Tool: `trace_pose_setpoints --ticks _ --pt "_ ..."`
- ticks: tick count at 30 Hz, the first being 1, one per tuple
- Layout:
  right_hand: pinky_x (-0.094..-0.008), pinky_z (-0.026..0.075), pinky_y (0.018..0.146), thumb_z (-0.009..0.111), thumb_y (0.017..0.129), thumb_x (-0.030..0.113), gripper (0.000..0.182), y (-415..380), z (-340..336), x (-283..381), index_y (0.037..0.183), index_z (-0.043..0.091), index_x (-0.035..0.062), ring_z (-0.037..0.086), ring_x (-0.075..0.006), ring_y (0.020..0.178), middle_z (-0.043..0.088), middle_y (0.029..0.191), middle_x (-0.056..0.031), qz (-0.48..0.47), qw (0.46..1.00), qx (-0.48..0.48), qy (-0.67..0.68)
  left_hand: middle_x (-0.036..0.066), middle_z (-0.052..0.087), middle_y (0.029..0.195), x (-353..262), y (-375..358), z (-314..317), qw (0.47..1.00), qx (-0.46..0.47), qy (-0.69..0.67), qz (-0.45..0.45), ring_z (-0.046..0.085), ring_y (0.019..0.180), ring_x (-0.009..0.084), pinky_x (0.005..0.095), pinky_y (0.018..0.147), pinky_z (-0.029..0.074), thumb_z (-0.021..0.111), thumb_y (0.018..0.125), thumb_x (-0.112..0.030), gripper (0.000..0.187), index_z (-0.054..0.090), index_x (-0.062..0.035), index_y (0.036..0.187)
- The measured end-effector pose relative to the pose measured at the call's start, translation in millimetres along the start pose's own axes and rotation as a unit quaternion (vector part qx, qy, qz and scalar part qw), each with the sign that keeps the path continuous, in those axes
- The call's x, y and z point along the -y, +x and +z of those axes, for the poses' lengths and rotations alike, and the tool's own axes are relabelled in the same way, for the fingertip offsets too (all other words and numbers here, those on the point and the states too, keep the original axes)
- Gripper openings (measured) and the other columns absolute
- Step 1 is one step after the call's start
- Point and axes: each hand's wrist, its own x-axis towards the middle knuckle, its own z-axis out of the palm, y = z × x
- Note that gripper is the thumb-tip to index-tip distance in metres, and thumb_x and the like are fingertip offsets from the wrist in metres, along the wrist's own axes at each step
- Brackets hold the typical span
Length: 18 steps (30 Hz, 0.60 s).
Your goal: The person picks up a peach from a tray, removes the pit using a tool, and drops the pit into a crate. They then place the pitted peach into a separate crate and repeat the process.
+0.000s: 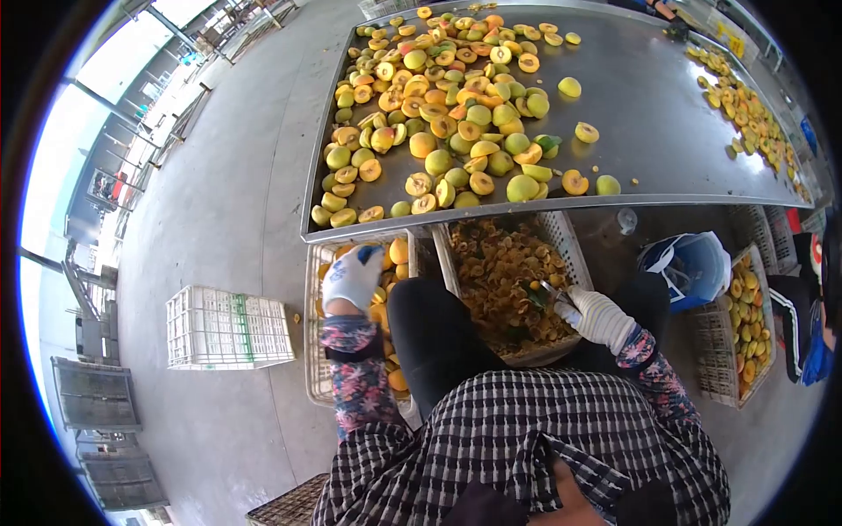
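My left hand [349,279], in a white glove with blue patches, is over a pale plastic crate [314,351] of orange peach halves [397,252]. I cannot tell whether its fingers hold anything. My right hand [599,317], in a ribbed white glove, is closed round a small metal tool [553,292] with a shiny, narrow end. Under that tool stands another crate [567,235], full of brown peach stones and scraps [500,285]. Above both hands, a metal table [645,131] carries a heap of cut yellow-green peaches [438,105].
An upturned white crate [230,327] lies on the concrete floor at left. Right of my knees are a blue bucket [702,270] and a crate of fruit [748,329]. Another person's leg [787,324] shows at far right. More cut fruit [745,114] lines the table's right side.
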Motion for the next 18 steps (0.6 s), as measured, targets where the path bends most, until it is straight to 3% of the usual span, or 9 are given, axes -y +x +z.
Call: trace_pose_setpoints --ticks 2,4,6,9,12,14,16,18 --pt "-0.0489 0.049 0.073 0.055 0.097 0.041 0.047 5 3 -3 0.108 0.059 -0.0049 0.062 -0.0468 0.083 0.064 0.084 -0.0293 -0.008 1.000 0.000 -0.001 0.018 0.070 0.109 29 24 -3 0.998 -0.018 0.045 0.049 0.064 0.105 0.0363 0.0441 0.089 0.050 0.059 0.090 -0.047 0.045 0.070 -0.0102 0.113" --pt "-0.0483 0.049 0.073 0.055 0.097 0.042 0.048 10 1 2 0.108 0.059 -0.0054 0.062 -0.0465 0.083 0.064 0.084 -0.0293 -0.019 1.000 0.007 0.001 0.018 0.069 0.112 6 45 -11 0.999 -0.042 -0.019 0.006 0.064 0.107 0.0359 0.0437 0.091 0.049 0.060 0.090 -0.046 0.047 0.068 -0.0077 0.115" --pt "-0.0481 0.050 0.074 0.055 0.097 0.042 0.049 10 -6 18 0.107 0.059 -0.0054 0.063 -0.0461 0.083 0.064 0.084 -0.0290 -0.014 1.000 0.027 0.001 0.018 0.067 0.116 -13 77 2 0.990 -0.104 -0.063 0.076 0.062 0.110 0.0371 0.0433 0.093 0.049 0.063 0.089 -0.041 0.047 0.065 -0.0056 0.119" --pt "-0.0483 0.050 0.074 0.055 0.097 0.043 0.049 10 -9 23 0.107 0.059 -0.0048 0.063 -0.0455 0.083 0.065 0.085 -0.0286 -0.006 0.999 0.049 -0.018 0.022 0.060 0.129 -38 140 40 0.991 -0.077 -0.024 0.105 0.058 0.119 0.0367 0.0415 0.101 0.046 0.061 0.089 -0.040 0.057 0.057 -0.0031 0.132" --pt "-0.0488 0.050 0.075 0.055 0.096 0.042 0.048 7 -9 19 0.109 0.058 -0.0037 0.064 -0.0451 0.085 0.065 0.087 -0.0280 0.000 0.998 0.055 -0.036 0.019 0.057 0.135 -74 167 65 0.996 -0.031 0.049 0.060 0.056 0.125 0.0329 0.0412 0.105 0.045 0.062 0.087 -0.047 0.071 0.046 -0.0070 0.144" --pt "-0.0489 0.050 0.076 0.056 0.096 0.041 0.047 2 -6 12 0.110 0.057 -0.0035 0.064 -0.0452 0.086 0.065 0.088 -0.0280 -0.014 0.998 0.041 -0.047 0.017 0.056 0.139 -84 181 77 0.995 0.080 0.058 -0.002 0.055 0.127 0.0305 0.0410 0.105 0.045 0.065 0.086 -0.049 0.075 0.043 -0.0089 0.146" --pt "-0.0489 0.050 0.077 0.057 0.095 0.040 0.047 -2 -6 8 0.112 0.057 -0.0034 0.064 -0.0453 0.087 0.066 0.089 -0.0284 -0.009 0.999 0.036 -0.033 0.016 0.059 0.136 -90 190 79 0.993 0.110 0.036 0.004 0.056 0.125 0.0306 0.0406 0.105 0.045 0.073 0.081 -0.045 0.073 0.051 -0.0085 0.141" --pt "-0.0489 0.050 0.077 0.057 0.095 0.040 0.047 -2 -8 9 0.113 0.057 -0.0032 0.064 -0.0452 0.088 0.066 0.090 -0.0285 0.010 0.998 0.052 -0.018 0.017 0.065 0.126 -88 184 79 0.999 0.053 -0.002 0.010 0.063 0.116 0.0297 0.0398 0.098 0.050 0.079 0.078 -0.037 0.068 0.056 -0.0037 0.133"
